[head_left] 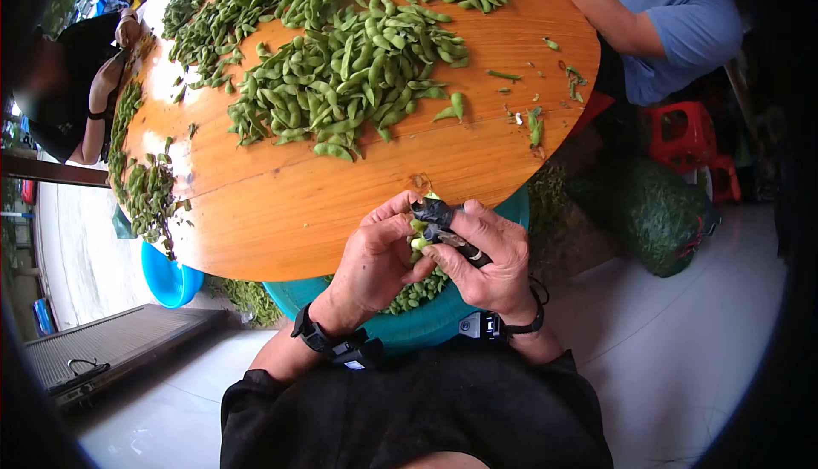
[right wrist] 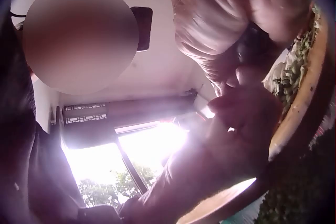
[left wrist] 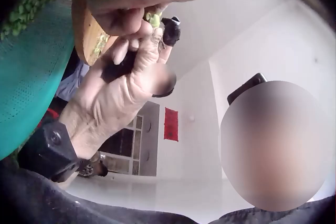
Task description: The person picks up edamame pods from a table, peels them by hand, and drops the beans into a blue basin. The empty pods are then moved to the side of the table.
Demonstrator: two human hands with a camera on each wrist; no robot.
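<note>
Over the near table edge, my left hand [head_left: 371,252] pinches a green edamame pod [head_left: 417,243] between thumb and fingers. Facing it, my right hand [head_left: 494,256] curls round a short dark handle [head_left: 464,247] with pale marks; what kind of tool it belongs to I cannot tell. Black wrapping [head_left: 433,212] covers a right fingertip beside the pod. In the left wrist view the pod [left wrist: 153,20] shows between the hands, close to the wrapped fingertip. A teal basin [head_left: 392,328] below the hands contains green shelled beans [head_left: 416,297].
A large heap of pods [head_left: 358,69] covers much of the round wooden table [head_left: 256,222]. Two people sit at it, one in a blue shirt [head_left: 690,26], one in dark clothes. A blue basin [head_left: 170,277], red stool [head_left: 682,137] and full green sack [head_left: 660,213] stand around.
</note>
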